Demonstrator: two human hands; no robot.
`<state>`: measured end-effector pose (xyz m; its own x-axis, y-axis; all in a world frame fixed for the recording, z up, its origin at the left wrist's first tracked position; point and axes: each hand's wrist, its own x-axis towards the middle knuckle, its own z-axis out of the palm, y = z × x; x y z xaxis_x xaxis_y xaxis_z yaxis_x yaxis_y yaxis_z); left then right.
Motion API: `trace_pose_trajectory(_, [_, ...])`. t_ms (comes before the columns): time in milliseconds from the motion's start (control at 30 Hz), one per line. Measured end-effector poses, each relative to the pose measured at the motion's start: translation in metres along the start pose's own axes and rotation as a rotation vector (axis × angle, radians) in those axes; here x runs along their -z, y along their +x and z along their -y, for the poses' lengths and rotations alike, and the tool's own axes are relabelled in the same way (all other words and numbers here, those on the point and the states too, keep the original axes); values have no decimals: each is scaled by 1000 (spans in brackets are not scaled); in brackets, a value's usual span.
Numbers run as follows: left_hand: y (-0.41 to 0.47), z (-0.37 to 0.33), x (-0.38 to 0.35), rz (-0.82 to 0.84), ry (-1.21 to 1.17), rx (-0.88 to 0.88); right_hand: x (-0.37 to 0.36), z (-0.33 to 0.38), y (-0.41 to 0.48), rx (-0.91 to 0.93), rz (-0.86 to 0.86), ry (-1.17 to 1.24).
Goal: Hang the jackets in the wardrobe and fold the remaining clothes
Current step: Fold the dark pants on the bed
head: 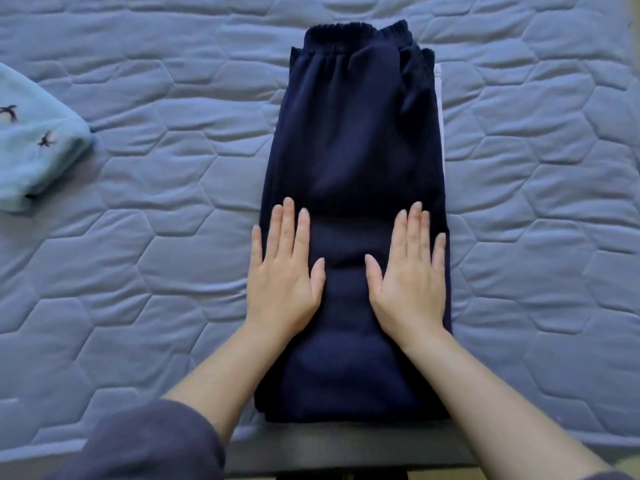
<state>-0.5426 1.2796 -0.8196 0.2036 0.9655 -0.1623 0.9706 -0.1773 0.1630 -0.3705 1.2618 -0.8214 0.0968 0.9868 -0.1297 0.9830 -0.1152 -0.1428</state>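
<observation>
sleeve: dark grey sleeve [145,445] on my left forearm, closest to the camera, left of the trousers' near end.
trousers: navy trousers [353,140] lie on the blue quilt [173,271], folded lengthwise with the legs stacked. Their near end sits at the bed edge and they run straight away from me.
left hand: left hand [282,271] is flat, fingers straight, palm down on the trousers' left half. The little finger is at their left edge.
right hand: right hand [410,271] is also flat with fingers straight, pressing the right half. Neither hand grips anything.
step: I judge this is smoothing before the cross fold.
how-to: I'd sweep from the middle out to both edges and square up the stacked layers. Then I'd lift the near end with both hands and carry it up to the waistband without letting the layers slide.
white strip: a pale strip [440,116] runs along the trousers' right edge. I can't tell whether it is a side stripe or something underneath.
waistband: elastic waistband [360,32] at the far end is bunched, so I'd flatten it first.
other garment: a light blue garment with bird print [31,150] lies well left of the trousers, partly out of frame.
</observation>
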Motion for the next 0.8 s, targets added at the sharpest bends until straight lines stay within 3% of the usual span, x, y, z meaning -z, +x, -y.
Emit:
trace_pose_trajectory(100, [25, 3, 29, -47, -70, 39, 28, 2, 21, 54, -65, 49])
trace_pose_trajectory(233, [105, -6, 60, -177, -40, -165, 50, 14, 102, 227, -167, 53])
trace_pose_trajectory(367, [151, 6, 28, -15, 120, -183, 21, 6, 153, 117, -16, -97])
trace_pose_trajectory(633, [151, 18, 4, -51, 61, -135, 6, 1, 156, 89, -2, -122])
trace_pose_trajectory(800, [114, 10, 12, 47, 59, -56, 14, -4, 128, 120, 46, -125])
